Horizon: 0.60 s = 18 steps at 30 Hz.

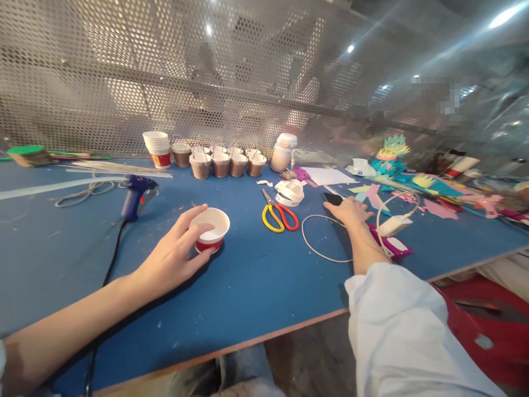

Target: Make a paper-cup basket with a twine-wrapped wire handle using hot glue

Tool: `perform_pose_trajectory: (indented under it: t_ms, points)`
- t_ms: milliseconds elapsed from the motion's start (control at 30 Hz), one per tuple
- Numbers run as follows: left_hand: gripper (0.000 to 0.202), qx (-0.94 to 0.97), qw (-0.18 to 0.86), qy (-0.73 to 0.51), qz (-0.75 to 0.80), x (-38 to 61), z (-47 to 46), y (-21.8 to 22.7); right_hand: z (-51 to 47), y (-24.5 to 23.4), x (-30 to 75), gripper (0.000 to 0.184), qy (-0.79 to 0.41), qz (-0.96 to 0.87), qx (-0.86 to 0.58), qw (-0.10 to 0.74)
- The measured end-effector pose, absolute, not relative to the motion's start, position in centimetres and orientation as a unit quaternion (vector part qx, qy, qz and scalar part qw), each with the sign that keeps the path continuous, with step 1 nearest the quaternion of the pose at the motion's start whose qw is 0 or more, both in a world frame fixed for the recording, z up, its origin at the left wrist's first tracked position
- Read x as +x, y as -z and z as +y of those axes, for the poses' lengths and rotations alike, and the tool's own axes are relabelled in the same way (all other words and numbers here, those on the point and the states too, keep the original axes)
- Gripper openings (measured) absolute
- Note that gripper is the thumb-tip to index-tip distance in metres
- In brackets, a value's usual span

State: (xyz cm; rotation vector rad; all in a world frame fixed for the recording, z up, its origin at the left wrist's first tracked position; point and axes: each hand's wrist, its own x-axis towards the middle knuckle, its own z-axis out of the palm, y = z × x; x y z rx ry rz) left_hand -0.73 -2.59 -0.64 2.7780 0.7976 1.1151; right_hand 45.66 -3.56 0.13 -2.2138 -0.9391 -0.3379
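Observation:
My left hand (182, 240) is curled around a small white paper cup (221, 221) with a red lower band, which stands upright on the blue table. One finger reaches over the rim, and the thumb lies along the near side. My right hand (351, 212) is stretched out with fingers apart over a dark, flat phone-like object (332, 198), its thumb at the object's near edge. Between my hands lie scissors (281, 216) with a yellow and a red handle. Behind these is a loose roll of white printed ribbon (290, 192).
A blue glue gun (134, 197) stands at left, its black cord running toward me. At the back are stacked paper cups (157, 149), several brown-wrapped cups (221, 165) and a white bottle (284, 153). A white cable (316, 251), a charger (394, 225) and coloured paper scraps (440, 208) lie at right.

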Motion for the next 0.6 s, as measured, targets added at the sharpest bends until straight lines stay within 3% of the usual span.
perform_pose_trajectory:
  t_ms: [167, 267, 367, 467, 600]
  points:
    - [0.033, 0.898, 0.039, -0.344, 0.271, -0.6, -2.7, 0.4, -1.9, -2.2, 36.7, 0.043, 0.161, -0.491, -0.784, 0.343]
    - [0.042, 0.888, 0.046, -0.356, 0.286, -0.7, -2.6, 0.3, -2.3, -2.6, 28.2, 0.035, 0.074, -0.697, -0.599, 0.388]
    - [0.051, 0.873, 0.033, -0.389, 0.292, -1.1, -2.3, 0.4, -3.9, -2.2, 21.1, 0.046, -0.087, -0.822, -0.438, 0.354]
    - [0.059, 0.866, 0.047, -0.399, 0.299, -1.4, -1.9, 0.7, -5.0, -1.2, 17.7, 0.075, -0.132, -0.833, -0.401, 0.358]
    - [0.059, 0.866, 0.105, -0.386, 0.300, -1.6, -1.9, 1.3, -5.1, 0.3, 17.9, 0.071, -0.159, -0.785, -0.441, 0.405]
